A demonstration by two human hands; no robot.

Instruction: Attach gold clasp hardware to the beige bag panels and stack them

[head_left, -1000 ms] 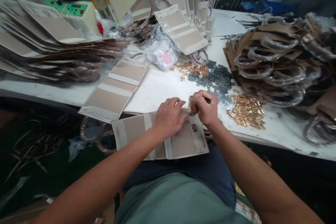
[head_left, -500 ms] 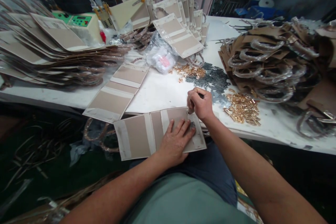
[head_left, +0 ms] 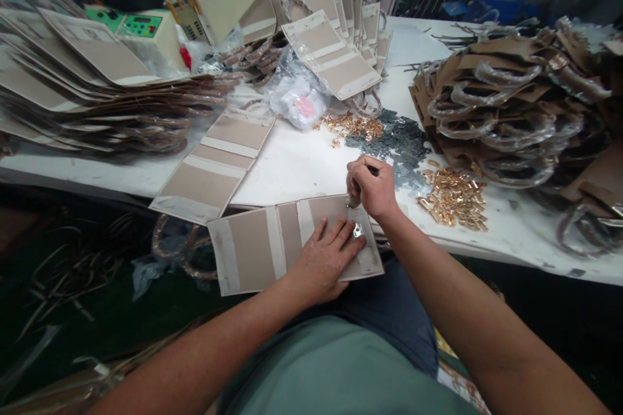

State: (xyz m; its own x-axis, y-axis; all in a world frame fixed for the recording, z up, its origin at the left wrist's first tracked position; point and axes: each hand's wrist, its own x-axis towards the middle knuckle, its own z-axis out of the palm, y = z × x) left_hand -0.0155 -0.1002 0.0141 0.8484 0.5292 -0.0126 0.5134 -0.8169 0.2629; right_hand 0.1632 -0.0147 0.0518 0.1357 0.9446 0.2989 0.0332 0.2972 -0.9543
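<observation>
A flat beige card panel with white strips lies across my lap and the table's front edge. My left hand rests flat on its right part, fingers stretched out, fingertips beside a small metal plate on the panel. My right hand is closed in a pinch at the panel's top right corner, gripping a thin dark tool whose end shows past the knuckles. Just right of that hand lies a heap of gold metal clips, and behind it a patch of small grey metal plates.
A second beige panel lies on the white table to the left. Stacks of panels with brown handles fill the left side, a pile of brown wrapped handles the right. A plastic bag and a green-faced machine stand behind.
My left hand slid from the panel's top edge down toward me and now lies flat on it. The right hand stayed pinched at the top right corner.
</observation>
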